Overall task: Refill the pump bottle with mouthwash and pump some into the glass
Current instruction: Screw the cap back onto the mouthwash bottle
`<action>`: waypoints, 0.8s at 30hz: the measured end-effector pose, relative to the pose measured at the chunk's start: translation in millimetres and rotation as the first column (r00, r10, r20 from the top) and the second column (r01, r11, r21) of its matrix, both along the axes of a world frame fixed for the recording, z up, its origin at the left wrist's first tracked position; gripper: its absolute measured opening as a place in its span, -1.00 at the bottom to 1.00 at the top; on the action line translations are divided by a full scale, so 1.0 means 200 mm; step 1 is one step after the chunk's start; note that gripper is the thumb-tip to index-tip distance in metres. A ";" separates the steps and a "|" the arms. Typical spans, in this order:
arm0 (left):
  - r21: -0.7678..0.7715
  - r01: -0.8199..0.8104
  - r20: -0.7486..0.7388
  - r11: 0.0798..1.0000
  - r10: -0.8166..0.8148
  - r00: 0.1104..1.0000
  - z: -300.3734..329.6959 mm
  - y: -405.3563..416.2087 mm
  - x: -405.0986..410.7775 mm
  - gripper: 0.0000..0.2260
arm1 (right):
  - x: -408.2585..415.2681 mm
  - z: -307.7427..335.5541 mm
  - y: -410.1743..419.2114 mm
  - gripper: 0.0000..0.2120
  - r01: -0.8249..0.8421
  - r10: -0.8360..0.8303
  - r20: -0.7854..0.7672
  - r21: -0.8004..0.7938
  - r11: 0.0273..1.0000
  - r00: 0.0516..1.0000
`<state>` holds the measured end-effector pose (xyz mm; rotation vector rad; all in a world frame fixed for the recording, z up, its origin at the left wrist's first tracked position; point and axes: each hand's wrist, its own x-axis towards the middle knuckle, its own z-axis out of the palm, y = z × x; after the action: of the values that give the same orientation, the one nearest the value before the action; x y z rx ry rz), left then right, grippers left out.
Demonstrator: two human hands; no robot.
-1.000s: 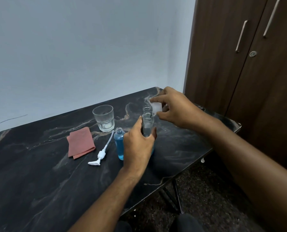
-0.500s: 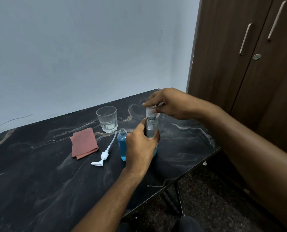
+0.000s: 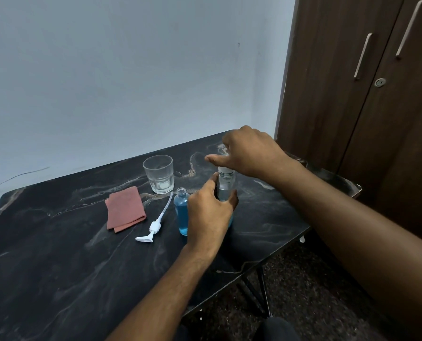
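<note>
The mouthwash bottle [image 3: 226, 189], clear with blue liquid low down, stands upright on the black marbled table [image 3: 57, 254]. My left hand [image 3: 210, 217] grips its body from the near side. My right hand [image 3: 251, 153] reaches over its top, fingers curled round the white cap [image 3: 226, 171] that sits on the neck. Just left of it stands the small pump bottle [image 3: 181, 210], open-necked and filled with blue liquid. The white pump head [image 3: 153, 228] with its tube lies on the table to the left. Behind it stands the glass [image 3: 159, 173], holding no liquid that I can see.
A folded red cloth [image 3: 125, 209] lies left of the pump head. The table's right edge [image 3: 278, 254] runs close to the bottles. A dark wooden wardrobe [image 3: 364, 94] stands to the right, and a pale wall rises behind the table.
My right hand carried the white cap from beside the mouthwash bottle onto its neck and now sits over it. My left hand kept its hold on the bottle.
</note>
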<state>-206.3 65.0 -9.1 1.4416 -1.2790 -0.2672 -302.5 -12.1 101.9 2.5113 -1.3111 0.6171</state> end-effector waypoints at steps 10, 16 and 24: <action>-0.006 0.013 -0.012 1.000 -0.013 1.000 -0.01 0.01 0.04 -0.69 | -0.09 -0.09 -0.02 -0.27 -0.067 -0.015 0.498 0.146 0.987 0.867; 0.064 0.035 0.080 0.997 -0.040 0.996 -0.03 0.03 0.06 -0.34 | -0.15 -0.27 0.05 -0.87 -0.107 -0.150 0.709 0.304 0.947 0.689; 0.237 0.137 0.051 0.962 -0.153 0.987 -0.10 0.12 0.14 -0.36 | -0.06 -0.45 0.19 -0.27 -0.302 -0.121 0.651 0.498 0.813 0.750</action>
<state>-177.7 89.7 -28.2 1.5667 -1.4496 -0.4830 -314.4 25.9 12.3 2.9895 -1.8397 1.4376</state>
